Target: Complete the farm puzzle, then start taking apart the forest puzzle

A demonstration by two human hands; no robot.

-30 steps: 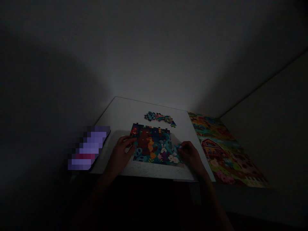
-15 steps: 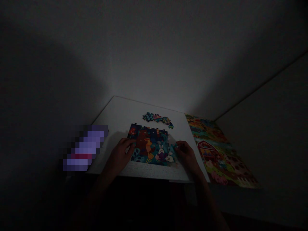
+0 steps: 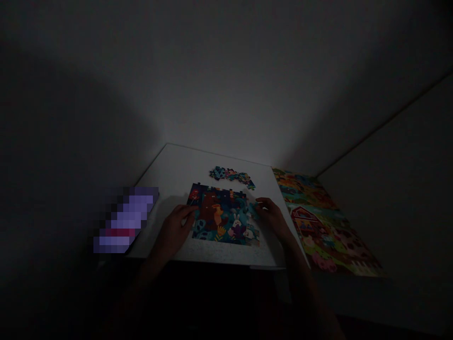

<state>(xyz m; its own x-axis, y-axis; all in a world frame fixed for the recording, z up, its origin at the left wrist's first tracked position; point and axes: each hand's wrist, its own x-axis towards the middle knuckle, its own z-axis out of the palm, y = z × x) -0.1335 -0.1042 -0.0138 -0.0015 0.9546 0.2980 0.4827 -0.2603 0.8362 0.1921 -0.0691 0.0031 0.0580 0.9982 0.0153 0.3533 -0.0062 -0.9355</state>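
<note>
A partly joined jigsaw puzzle (image 3: pixel 219 217) lies on the white table, showing a brown bear, a fox-like animal and white rabbits. My left hand (image 3: pixel 177 229) rests at its left edge, fingers stretched onto the picture and thumb apart, holding nothing. At the right edge, my right hand (image 3: pixel 272 217) has its thumb and index finger bent together on a teal puzzle piece (image 3: pixel 252 208), partly hidden by the fingertips. Beyond the puzzle lies a heap of loose puzzle pieces (image 3: pixel 230 174). Dim light blurs the fine detail.
The white table (image 3: pixel 159 174) meets a pale wall (image 3: pixel 219 94) at its back. On the right lies a colourful farm picture sheet (image 3: pixel 318 226) with a red barn. A pixelated purple-lit object (image 3: pixel 127 219) is at the left edge.
My right hand has shifted slightly away from me along the puzzle's right edge, with the teal piece at its fingertips. My left hand stays almost in place.
</note>
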